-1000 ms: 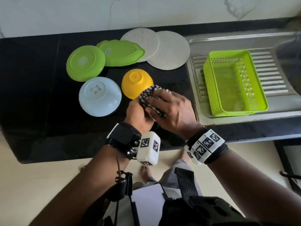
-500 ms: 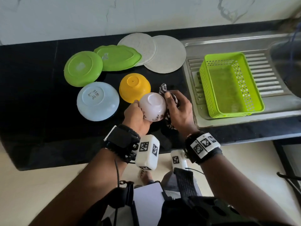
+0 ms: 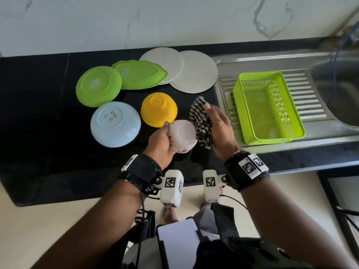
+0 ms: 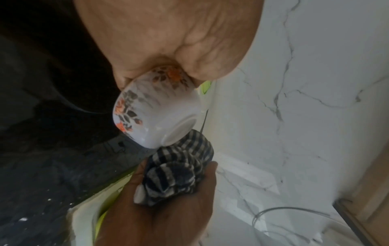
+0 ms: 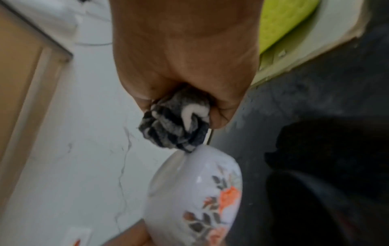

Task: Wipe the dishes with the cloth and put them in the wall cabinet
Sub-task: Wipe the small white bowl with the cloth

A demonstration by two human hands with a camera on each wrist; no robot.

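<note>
My left hand (image 3: 162, 140) grips a small white bowl with orange flowers (image 3: 182, 135) (image 4: 155, 113) (image 5: 195, 199), turned so its base faces right. My right hand (image 3: 217, 129) holds a bunched black-and-white checked cloth (image 3: 201, 121) (image 4: 179, 173) (image 5: 176, 124) against the bowl's base. On the black counter (image 3: 38, 133) lie, upside down, a yellow bowl (image 3: 158, 108), a pale blue bowl (image 3: 114, 124), a round green plate (image 3: 98, 86), a leaf-shaped green plate (image 3: 139, 74) and two white plates (image 3: 194, 72). The wall cabinet is not in view.
A lime-green slotted basket (image 3: 268, 107) stands on the steel drainboard (image 3: 320, 136) to the right, with the sink basin (image 3: 338, 84) beyond it. A white marble wall (image 3: 155, 22) backs the counter. The counter's front edge runs just below my wrists.
The cloth, first wrapped over the bowl, has slid off to its right side. The bowl now shows, tipped with its base toward the cloth.
</note>
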